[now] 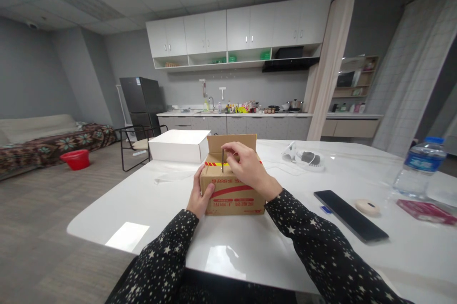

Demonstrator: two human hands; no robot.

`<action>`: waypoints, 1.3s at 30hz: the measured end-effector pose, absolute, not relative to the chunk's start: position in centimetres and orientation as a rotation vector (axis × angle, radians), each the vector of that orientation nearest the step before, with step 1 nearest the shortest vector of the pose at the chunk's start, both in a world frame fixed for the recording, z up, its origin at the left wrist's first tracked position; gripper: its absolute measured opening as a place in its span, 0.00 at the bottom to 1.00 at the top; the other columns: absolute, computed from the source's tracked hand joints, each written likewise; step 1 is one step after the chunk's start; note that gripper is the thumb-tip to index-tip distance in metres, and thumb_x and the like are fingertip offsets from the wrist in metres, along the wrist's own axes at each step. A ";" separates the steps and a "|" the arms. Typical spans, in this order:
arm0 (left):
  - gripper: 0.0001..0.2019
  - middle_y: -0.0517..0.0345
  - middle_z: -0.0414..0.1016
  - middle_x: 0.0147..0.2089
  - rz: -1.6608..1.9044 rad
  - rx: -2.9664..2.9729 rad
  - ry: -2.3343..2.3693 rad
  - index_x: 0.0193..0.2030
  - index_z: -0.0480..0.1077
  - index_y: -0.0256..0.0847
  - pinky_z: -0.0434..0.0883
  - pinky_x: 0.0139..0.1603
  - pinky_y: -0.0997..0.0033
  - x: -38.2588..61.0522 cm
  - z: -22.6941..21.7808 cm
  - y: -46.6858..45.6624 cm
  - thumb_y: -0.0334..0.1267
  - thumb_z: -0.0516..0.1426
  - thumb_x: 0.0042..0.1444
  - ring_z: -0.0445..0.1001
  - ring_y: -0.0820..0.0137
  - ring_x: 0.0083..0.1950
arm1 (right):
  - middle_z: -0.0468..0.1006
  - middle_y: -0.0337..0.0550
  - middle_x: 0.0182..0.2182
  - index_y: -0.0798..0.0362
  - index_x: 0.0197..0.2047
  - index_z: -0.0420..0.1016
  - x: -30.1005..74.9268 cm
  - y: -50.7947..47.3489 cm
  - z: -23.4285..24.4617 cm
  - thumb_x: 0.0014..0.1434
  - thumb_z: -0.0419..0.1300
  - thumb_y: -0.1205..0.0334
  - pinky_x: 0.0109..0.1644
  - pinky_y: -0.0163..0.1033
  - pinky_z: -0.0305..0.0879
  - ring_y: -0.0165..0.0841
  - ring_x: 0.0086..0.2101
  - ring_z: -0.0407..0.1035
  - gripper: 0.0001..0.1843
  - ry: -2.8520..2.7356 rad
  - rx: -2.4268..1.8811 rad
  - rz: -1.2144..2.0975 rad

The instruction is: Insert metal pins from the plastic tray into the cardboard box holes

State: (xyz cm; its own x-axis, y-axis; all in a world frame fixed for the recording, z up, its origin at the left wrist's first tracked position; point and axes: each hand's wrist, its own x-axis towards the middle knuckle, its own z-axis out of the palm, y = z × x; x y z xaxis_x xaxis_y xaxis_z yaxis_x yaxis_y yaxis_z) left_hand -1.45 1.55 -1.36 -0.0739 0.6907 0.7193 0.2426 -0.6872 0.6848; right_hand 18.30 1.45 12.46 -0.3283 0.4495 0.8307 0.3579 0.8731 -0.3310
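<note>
The right hand's [244, 163] grip is closed, thumb and index finger together on the upper part of a thin dark rod [223, 161], which stands upright with its lower end at the top of a cardboard box [233, 204]; whether the end goes into the board or only meets it cannot be told. The left hand's [198, 197] grip is clamped on the box's left front corner, thumb on the printed front, fingers round the side. The box sits close to the near edge of the white counter [103, 213], about midway along it. Judging by its state, the raising of the far flap [232, 140] is done, the rod's work at the top is under way, and freeing both rod and box is left; anything further cannot be judged. The right forearm comes in from the near right, wrist bent inward and palm turned down over the box; the left forearm slants up from the near edge, its hand low against the side. Farther out, a white box [174, 147] lies toward the counter's far left corner, a phone [350, 216] lies to the right, and a water bottle [421, 168] stands toward the right edge.
</note>
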 end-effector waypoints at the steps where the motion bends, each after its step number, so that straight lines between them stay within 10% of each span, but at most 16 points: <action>1: 0.34 0.42 0.58 0.72 1.818 1.858 1.007 0.71 0.52 0.44 0.61 0.70 0.48 -1.4 -1.3 1.5 0.52 0.58 0.63 0.63 0.53 0.70 | 0.80 0.47 0.42 0.55 0.46 0.76 18.4 1.5 12.4 0.61 0.53 0.74 0.49 0.41 0.70 0.35 0.42 0.74 0.14 -1.935 -0.589 0.121; 39: 0.34 0.43 0.58 0.72 1.815 1.862 0.991 0.71 0.51 0.45 0.62 0.70 0.46 -1.7 -2.0 2.2 0.52 0.57 0.63 0.63 0.53 0.70 | 0.84 0.47 0.42 0.53 0.31 0.79 18.5 0.8 10.9 0.60 0.55 0.75 0.53 0.47 0.62 0.38 0.44 0.75 0.14 -2.255 -0.746 0.029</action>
State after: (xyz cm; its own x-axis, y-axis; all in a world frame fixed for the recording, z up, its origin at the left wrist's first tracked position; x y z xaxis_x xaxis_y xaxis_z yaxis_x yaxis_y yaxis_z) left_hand -1.67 2.16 -2.00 -0.0696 0.6905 0.7200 0.2319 -0.6907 0.6849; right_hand 18.48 0.76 10.91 -0.5506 0.5215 0.6518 0.5047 0.8299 -0.2378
